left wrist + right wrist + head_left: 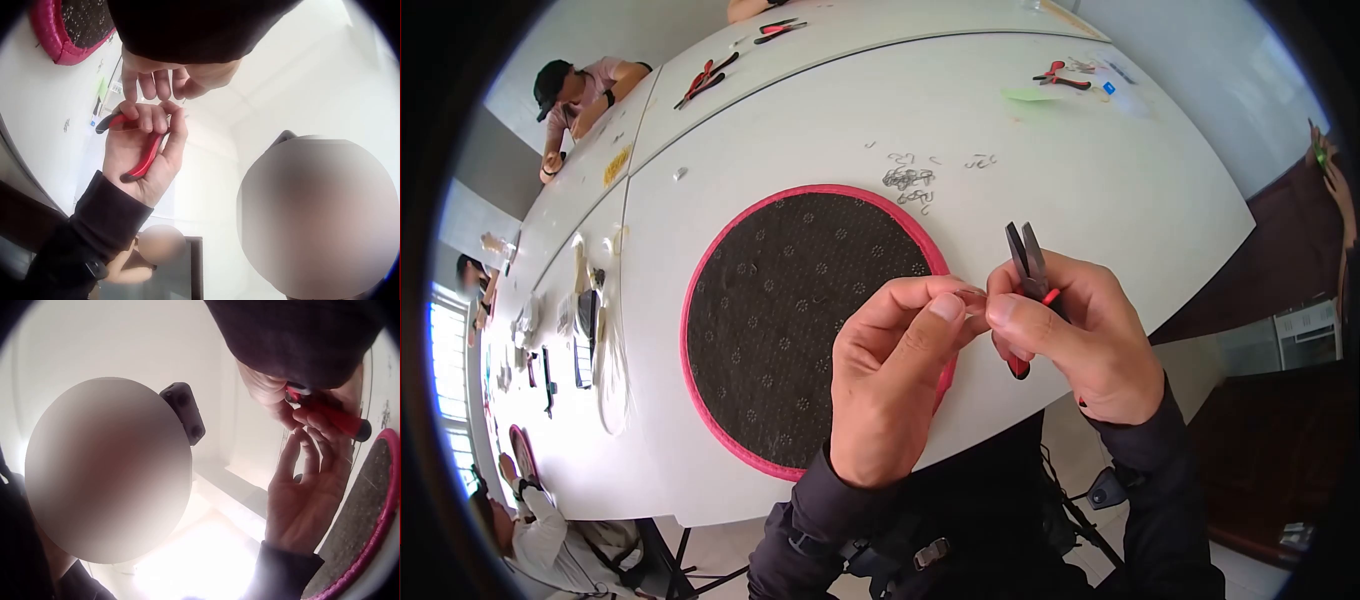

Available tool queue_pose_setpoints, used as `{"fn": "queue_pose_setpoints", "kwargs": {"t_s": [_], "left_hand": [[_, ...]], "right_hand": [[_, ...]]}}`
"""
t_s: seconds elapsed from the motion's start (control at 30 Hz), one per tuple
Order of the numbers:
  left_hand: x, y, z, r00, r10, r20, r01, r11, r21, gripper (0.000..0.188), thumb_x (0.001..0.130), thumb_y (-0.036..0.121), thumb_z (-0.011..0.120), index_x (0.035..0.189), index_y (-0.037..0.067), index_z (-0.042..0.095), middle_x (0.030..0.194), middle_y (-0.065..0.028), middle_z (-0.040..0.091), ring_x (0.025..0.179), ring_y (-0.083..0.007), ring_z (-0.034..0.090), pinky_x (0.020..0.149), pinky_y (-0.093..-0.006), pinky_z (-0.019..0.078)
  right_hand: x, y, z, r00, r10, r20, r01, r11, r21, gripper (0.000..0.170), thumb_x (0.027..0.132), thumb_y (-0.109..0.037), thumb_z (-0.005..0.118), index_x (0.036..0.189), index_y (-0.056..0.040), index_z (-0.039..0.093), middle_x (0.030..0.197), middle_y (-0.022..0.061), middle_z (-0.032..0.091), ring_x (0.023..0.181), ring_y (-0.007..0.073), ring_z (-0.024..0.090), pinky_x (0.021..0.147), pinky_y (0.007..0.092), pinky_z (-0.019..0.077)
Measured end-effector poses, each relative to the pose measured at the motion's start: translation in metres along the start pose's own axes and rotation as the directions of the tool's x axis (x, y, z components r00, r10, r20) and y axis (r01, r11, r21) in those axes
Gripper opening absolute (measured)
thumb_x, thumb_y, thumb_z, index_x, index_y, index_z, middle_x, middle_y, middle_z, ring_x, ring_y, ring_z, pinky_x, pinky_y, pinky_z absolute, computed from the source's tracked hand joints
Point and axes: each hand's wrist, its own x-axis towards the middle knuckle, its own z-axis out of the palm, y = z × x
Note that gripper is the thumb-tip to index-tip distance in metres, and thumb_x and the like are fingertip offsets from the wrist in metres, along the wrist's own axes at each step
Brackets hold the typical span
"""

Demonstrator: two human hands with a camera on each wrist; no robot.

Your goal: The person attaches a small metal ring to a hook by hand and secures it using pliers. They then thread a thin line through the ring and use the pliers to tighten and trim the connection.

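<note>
Dark-jawed pliers with red-and-black handles [1029,262] lie in my right hand [1090,330], their tips pointing away from me in the head view. The handles [147,156] cross the palm in the left wrist view. My left hand [890,375] pinches a small thin piece [972,292] between thumb and forefinger; I cannot tell what it is. The right thumb and forefinger meet the left fingertips at that piece. Both hands are raised over the near edge of a round dark mat with a pink rim [815,188].
Beyond the mat lies a pile of small curved dark wire pieces [908,180], several scattered round it. Another pair of pliers [1062,77] and a green slip [1026,95] lie at the far right. More pliers [706,80] are farther back. A person [580,95] sits at the far left.
</note>
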Motion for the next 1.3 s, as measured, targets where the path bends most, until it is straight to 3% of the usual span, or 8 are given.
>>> {"fn": "queue_pose_setpoints", "kwargs": {"t_s": [0.13, 0.5, 0.73, 0.93, 1.03, 1.13, 1.23, 1.3], "left_hand": [[-0.002, 0.002, 0.004, 0.998, 0.052, -0.025, -0.05, 0.995, 0.085, 0.016, 0.1, 0.007, 0.058, 0.111, -0.003, 0.064, 0.106, -0.0115, 0.068, 0.102, -0.0193, 0.067, 0.098, -0.0371, 0.051], [-0.004, 0.005, 0.005, 0.995, 0.064, -0.071, -0.048, 0.976, 0.212, 0.016, 0.097, 0.003, 0.064, 0.111, -0.004, 0.064, 0.103, -0.0097, 0.069, 0.101, -0.015, 0.065, 0.089, -0.0277, 0.05], [-0.005, 0.002, 0.004, 0.992, 0.095, -0.084, -0.069, 0.959, 0.274, 0.015, 0.095, 0.001, 0.065, 0.11, -0.002, 0.066, 0.102, -0.008, 0.069, 0.097, -0.0125, 0.064, 0.079, -0.0239, 0.0484], [-0.004, 0.002, 0.006, 0.987, 0.133, -0.092, -0.1, 0.949, 0.3, 0.012, 0.095, 0.002, 0.066, 0.107, -0.002, 0.067, 0.098, -0.0073, 0.068, 0.095, -0.0123, 0.064, 0.079, -0.024, 0.049], [-0.004, 0.005, 0.012, 0.981, 0.068, -0.183, -0.017, 0.964, 0.265, 0.012, 0.096, 0.006, 0.067, 0.103, -0.004, 0.067, 0.093, -0.0076, 0.068, 0.091, -0.0135, 0.066, 0.081, -0.0259, 0.0521], [0.001, 0.007, 0.0, 0.977, 0.075, -0.201, -0.011, 0.954, 0.301, 0.016, 0.096, 0.01, 0.067, 0.1, -0.005, 0.066, 0.09, -0.0084, 0.068, 0.087, -0.0152, 0.068, 0.081, -0.0289, 0.055], [0.004, 0.011, -0.002, 0.963, 0.073, -0.259, 0.032, 0.924, 0.381, 0.014, 0.097, 0.01, 0.06, 0.099, -0.004, 0.064, 0.088, -0.0089, 0.065, 0.079, -0.0156, 0.065, 0.082, -0.0369, 0.0578], [0.007, 0.013, -0.004, 0.957, 0.107, -0.269, 0.022, 0.9, 0.436, 0.012, 0.096, 0.007, 0.059, 0.097, -0.004, 0.064, 0.087, -0.0081, 0.064, 0.077, -0.0152, 0.064, 0.078, -0.0355, 0.0564]], "right_hand": [[-0.001, -0.003, 0.002, 1.0, 0.02, 0.001, -0.02, 1.0, -0.006, 0.021, 0.094, -0.021, 0.068, 0.094, 0.0, 0.066, 0.076, -0.0038, 0.057, 0.067, 0.0024, 0.045, 0.058, 0.0209, 0.0348], [-0.002, -0.007, 0.003, 1.0, 0.006, 0.025, -0.006, 1.0, 0.001, 0.019, 0.094, -0.018, 0.068, 0.096, 0.0012, 0.065, 0.084, -0.0011, 0.059, 0.078, 0.0048, 0.052, 0.069, 0.0214, 0.0414], [-0.004, -0.006, 0.002, 1.0, 0.016, 0.006, -0.016, 1.0, -0.01, 0.02, 0.094, -0.019, 0.069, 0.098, -0.0001, 0.065, 0.082, -0.003, 0.057, 0.073, 0.0027, 0.049, 0.063, 0.0194, 0.038], [-0.004, -0.005, 0.002, 1.0, -0.001, -0.003, 0.001, 1.0, -0.013, 0.019, 0.094, -0.02, 0.068, 0.097, -0.0008, 0.065, 0.079, -0.0042, 0.055, 0.068, 0.002, 0.046, 0.061, 0.0196, 0.0367], [-0.004, -0.006, 0.0, 1.0, 0.014, -0.007, -0.014, 1.0, -0.014, 0.019, 0.095, -0.02, 0.067, 0.096, -0.0012, 0.065, 0.077, -0.0038, 0.055, 0.067, 0.0027, 0.046, 0.06, 0.0204, 0.0378], [-0.003, -0.008, -0.003, 0.999, 0.02, -0.037, -0.021, 1.0, -0.006, 0.019, 0.096, -0.021, 0.065, 0.094, -0.0018, 0.063, 0.072, -0.0027, 0.053, 0.065, 0.0047, 0.048, 0.06, 0.0225, 0.0404], [-0.002, -0.011, -0.018, 0.998, 0.004, -0.064, -0.005, 1.0, -0.024, 0.02, 0.096, -0.022, 0.064, 0.091, -0.0019, 0.062, 0.071, -0.0028, 0.052, 0.064, 0.0054, 0.047, 0.06, 0.0236, 0.041], [-0.003, -0.015, -0.038, 0.998, -0.017, -0.054, 0.009, 0.992, -0.129, 0.021, 0.096, -0.023, 0.064, 0.09, -0.0024, 0.062, 0.07, -0.0027, 0.052, 0.064, 0.0058, 0.047, 0.059, 0.024, 0.0408]]}}
